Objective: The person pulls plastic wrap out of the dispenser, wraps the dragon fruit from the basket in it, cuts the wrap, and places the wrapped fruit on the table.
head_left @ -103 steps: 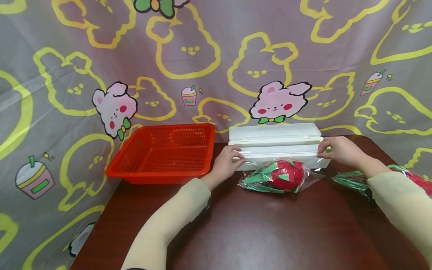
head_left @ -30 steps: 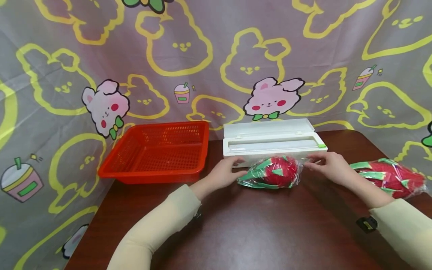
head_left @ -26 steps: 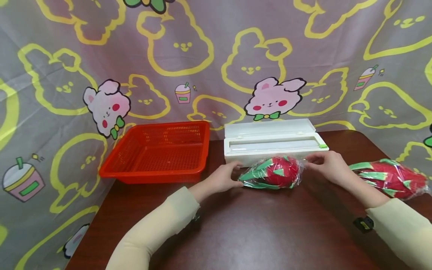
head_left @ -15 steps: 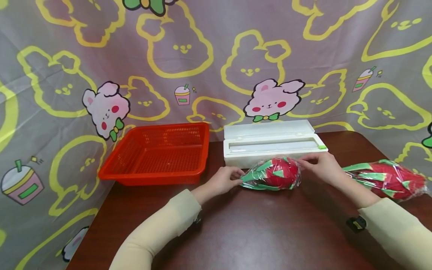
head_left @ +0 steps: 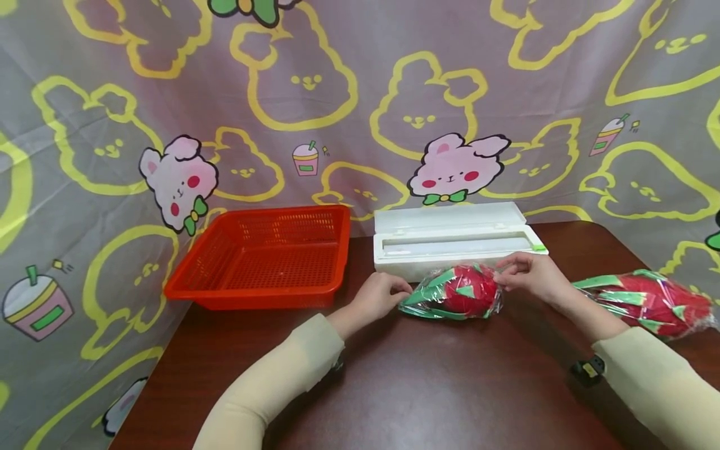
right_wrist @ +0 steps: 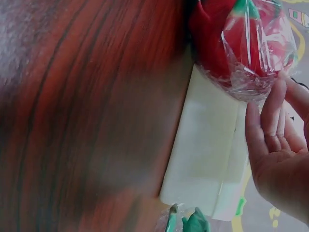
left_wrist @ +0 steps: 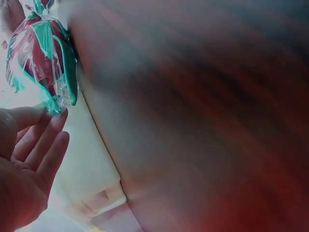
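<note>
A red dragon fruit (head_left: 469, 294) with green scales, covered in clear plastic wrap, lies on its side on the table. It is just in front of a long white cling film dispenser (head_left: 455, 247), whose lid stands raised. My left hand (head_left: 375, 297) pinches the wrap at the pointed green tip between thumb and fingers. At the rounded red end, my right hand (head_left: 531, 275) pinches the wrap with thumb and index finger. Close up in the right wrist view, crinkled plastic wrap (right_wrist: 251, 89) gathers at those fingertips.
An orange-red perforated plastic basket (head_left: 253, 290) stands at the back left. A second wrapped dragon fruit (head_left: 655, 303) lies beyond the right forearm. A patterned curtain (head_left: 337, 75) hangs behind the dark wooden table (head_left: 427, 387).
Both hands have left the dispenser for the ends of the dragon fruit, and the loose film there now lies closer round it. The left fingers have closed on the green tip.
</note>
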A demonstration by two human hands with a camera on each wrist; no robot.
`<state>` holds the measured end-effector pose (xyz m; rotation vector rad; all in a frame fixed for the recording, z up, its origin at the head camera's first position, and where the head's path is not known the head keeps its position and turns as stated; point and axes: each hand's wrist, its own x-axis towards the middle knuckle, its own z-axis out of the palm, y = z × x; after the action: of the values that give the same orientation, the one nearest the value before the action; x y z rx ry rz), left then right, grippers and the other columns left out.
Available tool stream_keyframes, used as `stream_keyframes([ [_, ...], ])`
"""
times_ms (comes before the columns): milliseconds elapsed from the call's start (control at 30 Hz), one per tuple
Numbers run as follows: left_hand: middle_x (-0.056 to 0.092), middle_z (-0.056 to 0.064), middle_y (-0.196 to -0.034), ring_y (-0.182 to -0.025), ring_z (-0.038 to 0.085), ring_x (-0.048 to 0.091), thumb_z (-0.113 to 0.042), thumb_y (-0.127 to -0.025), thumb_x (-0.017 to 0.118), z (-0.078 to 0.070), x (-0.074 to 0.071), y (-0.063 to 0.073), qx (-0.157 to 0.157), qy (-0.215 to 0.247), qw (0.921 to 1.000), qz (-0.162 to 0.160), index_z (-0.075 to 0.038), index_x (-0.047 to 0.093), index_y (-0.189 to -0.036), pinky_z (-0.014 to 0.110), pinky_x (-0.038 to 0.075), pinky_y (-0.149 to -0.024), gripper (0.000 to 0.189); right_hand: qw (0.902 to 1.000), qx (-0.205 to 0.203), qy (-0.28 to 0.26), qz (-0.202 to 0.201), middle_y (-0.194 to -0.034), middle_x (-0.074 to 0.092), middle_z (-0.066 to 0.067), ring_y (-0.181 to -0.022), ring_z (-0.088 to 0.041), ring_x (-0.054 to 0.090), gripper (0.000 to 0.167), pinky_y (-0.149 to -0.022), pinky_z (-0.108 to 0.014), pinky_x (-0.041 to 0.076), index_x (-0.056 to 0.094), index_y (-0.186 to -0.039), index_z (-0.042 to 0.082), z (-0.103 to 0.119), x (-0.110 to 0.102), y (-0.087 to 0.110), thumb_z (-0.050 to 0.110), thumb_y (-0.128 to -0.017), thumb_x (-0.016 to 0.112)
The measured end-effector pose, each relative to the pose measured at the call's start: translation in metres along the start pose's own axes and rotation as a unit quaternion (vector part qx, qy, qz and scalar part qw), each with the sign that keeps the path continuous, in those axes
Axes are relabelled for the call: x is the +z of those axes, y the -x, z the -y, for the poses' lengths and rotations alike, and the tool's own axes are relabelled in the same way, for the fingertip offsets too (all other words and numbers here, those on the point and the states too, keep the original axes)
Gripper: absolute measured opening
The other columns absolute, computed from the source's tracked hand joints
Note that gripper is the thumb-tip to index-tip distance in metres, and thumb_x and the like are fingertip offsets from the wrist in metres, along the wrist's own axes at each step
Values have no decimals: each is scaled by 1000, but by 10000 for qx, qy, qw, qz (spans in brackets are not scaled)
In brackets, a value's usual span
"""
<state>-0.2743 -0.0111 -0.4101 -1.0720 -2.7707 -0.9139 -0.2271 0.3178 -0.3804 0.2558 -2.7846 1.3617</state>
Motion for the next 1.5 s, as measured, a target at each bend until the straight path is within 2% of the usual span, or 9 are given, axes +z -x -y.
stream_keyframes([
  [200, 71, -3, -98, -88, 9, 63, -19, -91, 69, -4, -2, 0, -15, 98, 10000, 7, -12, 73, -107, 23, 50, -83, 17, 9949, -424, 864, -292, -94, 69, -12, -83, -25, 60, 37, -65, -29, 50, 70, -115, 3, -2, -4, 7, 27, -87, 74],
  [300, 69, 0, -111, -98, 12, 63, -26, -91, 70, -8, -3, -1, 23, 248, 9997, 73, -11, 66, -121, 25, 49, -88, 34, 9889, -825, 1206, -281, -107, 69, -16, -93, -33, 64, 42, -70, -36, 55, 66, -122, 5, -4, -7, 15, 25, -86, 75],
  [433, 58, 3, -131, -115, 15, 57, -36, -88, 72, -13, -1, -3, 88, 207, 9991, 372, -13, 49, -140, 28, 45, -97, 62, 9776, -1348, 1615, 87, -121, 65, -15, -106, -34, 62, 64, -78, -45, 55, 56, -136, 10, -12, -9, 21, 18, -78, 83],
  [600, 45, 3, -146, -128, 17, 45, -39, -84, 76, -17, 5, -6, 90, -9, 9967, 807, -17, 31, -153, 34, 39, -105, 85, 9580, -2045, 1977, 375, -132, 58, -14, -113, -31, 59, 92, -80, -41, 55, 43, -147, 11, -23, -1, 16, 10, -67, 89],
  [867, 36, -2, -153, -134, 13, 40, -26, -88, 73, -14, 15, -12, 643, -331, 9922, 1019, -19, 30, -153, 26, 35, -106, 78, 9504, -2689, 1558, 142, -113, 69, -10, -91, -20, 69, 79, -73, -21, 54, 56, -137, 6, -24, 6, 2, 1, -64, 88],
  [1067, 41, -4, -150, -127, 13, 48, -22, -89, 72, -14, 11, -17, 519, -318, 9928, 1032, -19, 42, -148, 21, 39, -100, 66, 9380, -3209, 1296, 186, -106, 70, -13, -84, -18, 70, 71, -72, -14, 51, 65, -123, -1, -22, 3, -10, -7, -57, 88],
  [1267, 43, -4, -149, -127, 13, 46, -21, -89, 72, -16, 10, -16, 442, -231, 9931, 1058, -19, 41, -149, 23, 38, -102, 68, 9486, -2838, 1358, 337, -109, 68, -15, -87, -21, 70, 70, -70, -22, 55, 62, -127, -1, -18, 0, -5, -7, -62, 87],
  [1400, 42, -3, -149, -129, 13, 42, -29, -87, 74, -18, 12, -14, 491, -185, 9927, 1085, -22, 33, -152, 28, 38, -103, 78, 9633, -2015, 1719, 442, -123, 62, -19, -104, -32, 64, 71, -78, -40, 56, 53, -137, 1, -12, 1, 8, 6, -73, 84],
  [1500, 39, -4, -149, -129, 13, 40, -37, -85, 75, -19, 13, -14, 476, -104, 9931, 1064, -28, 26, -154, 32, 40, -102, 85, 9716, -1312, 1851, 667, -139, 48, -24, -123, -42, 48, 78, -89, -56, 48, 38, -147, 4, -5, 4, 17, 27, -84, 78],
])
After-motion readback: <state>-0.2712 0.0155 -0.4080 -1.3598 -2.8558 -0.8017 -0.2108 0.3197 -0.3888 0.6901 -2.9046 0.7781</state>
